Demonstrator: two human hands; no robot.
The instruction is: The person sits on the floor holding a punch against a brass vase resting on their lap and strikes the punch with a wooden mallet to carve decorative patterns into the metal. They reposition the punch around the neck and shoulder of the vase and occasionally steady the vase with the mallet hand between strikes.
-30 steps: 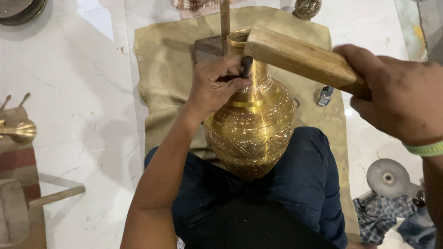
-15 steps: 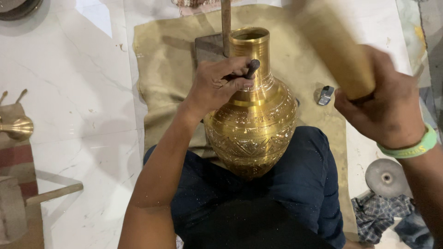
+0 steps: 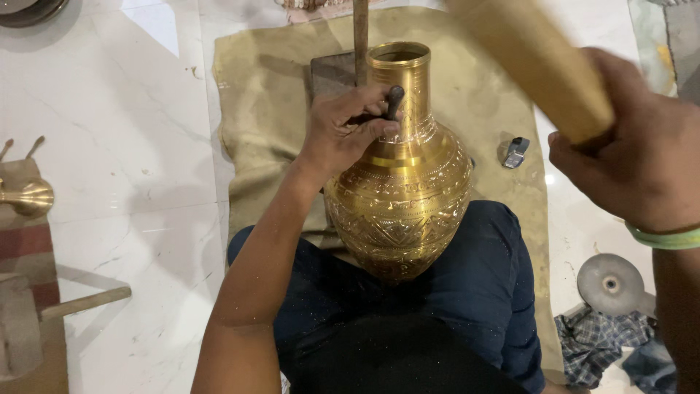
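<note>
An engraved brass vase [image 3: 405, 197] lies tilted on my lap, its mouth pointing away from me. My left hand [image 3: 343, 131] is closed on a dark metal chisel [image 3: 394, 101], its tip set against the vase's neck. My right hand [image 3: 642, 157], with a green band at the wrist, grips a wooden mallet [image 3: 536, 62] raised high at the upper right, clear of the chisel. My legs in dark trousers [image 3: 474, 292] support the vase's belly.
A tan cloth [image 3: 255, 95] covers the white marble floor beneath the vase. An upright wooden post on a dark block [image 3: 359, 36] stands behind the vase. A small metal piece [image 3: 515, 152], a grey disc [image 3: 611, 283], checked rag [image 3: 601, 343], another wooden mallet [image 3: 44, 321] and brass item [image 3: 25, 197] lie around.
My right hand has swung the mallet up and away from the chisel, from resting over it to raised at the upper right. The left hand and vase stay put.
</note>
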